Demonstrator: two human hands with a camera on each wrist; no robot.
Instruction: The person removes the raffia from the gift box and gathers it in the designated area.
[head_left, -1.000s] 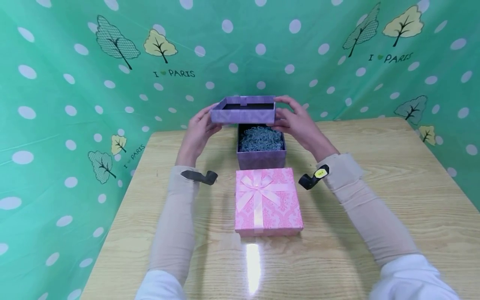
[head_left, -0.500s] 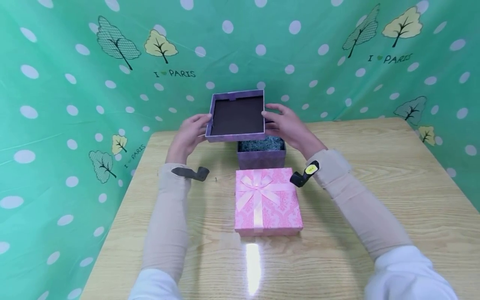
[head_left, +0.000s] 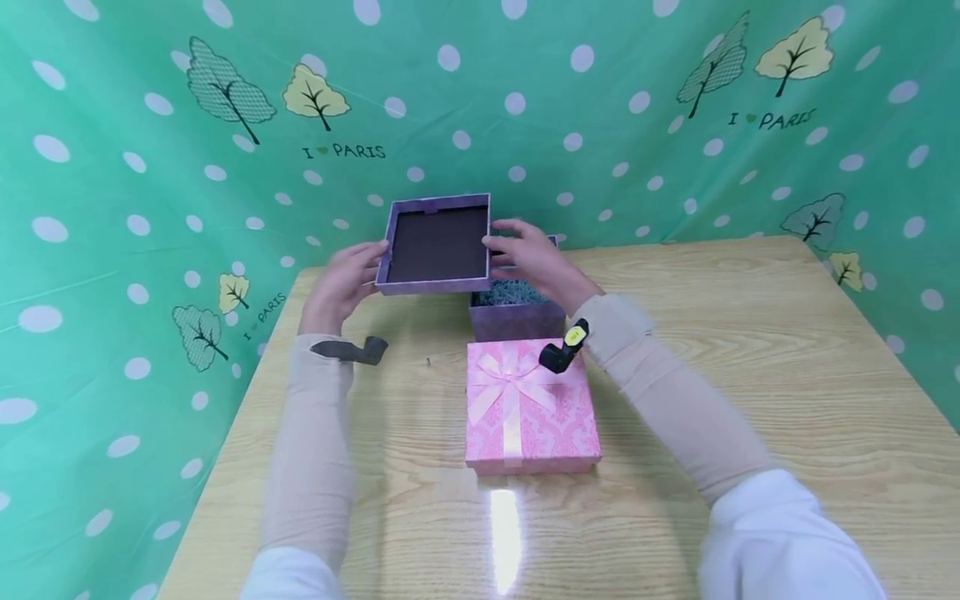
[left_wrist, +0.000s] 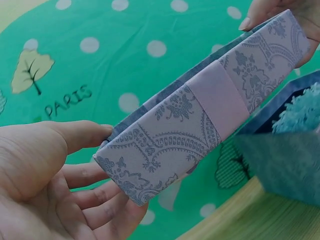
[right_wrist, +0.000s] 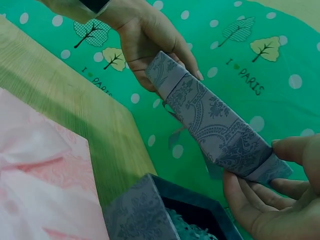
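Note:
Both hands hold a purple patterned box lid [head_left: 438,243] with its dark inside turned up, above the back of the table. My left hand [head_left: 345,279] grips its left side, thumb at the rim and fingers underneath, as the left wrist view shows. On the opposite side my right hand [head_left: 536,258] pinches the lid the same way. A pale ribbon band [left_wrist: 218,100] crosses the lid's side, and ribbon ends hang below. Partly behind the right hand stands the open purple box [head_left: 517,323], filled with blue-green shredded paper [head_left: 512,292].
A pink gift box [head_left: 558,429] with a ribbon bow [head_left: 510,375] stands in front of the purple one, below my right wrist. The wooden table [head_left: 720,350] ends at a green dotted curtain [head_left: 630,158] behind and to the left.
Both hands have carried the lid left, away from over the purple box. Its dark inside has tipped toward the head camera, and the right wrist now passes over the pink box.

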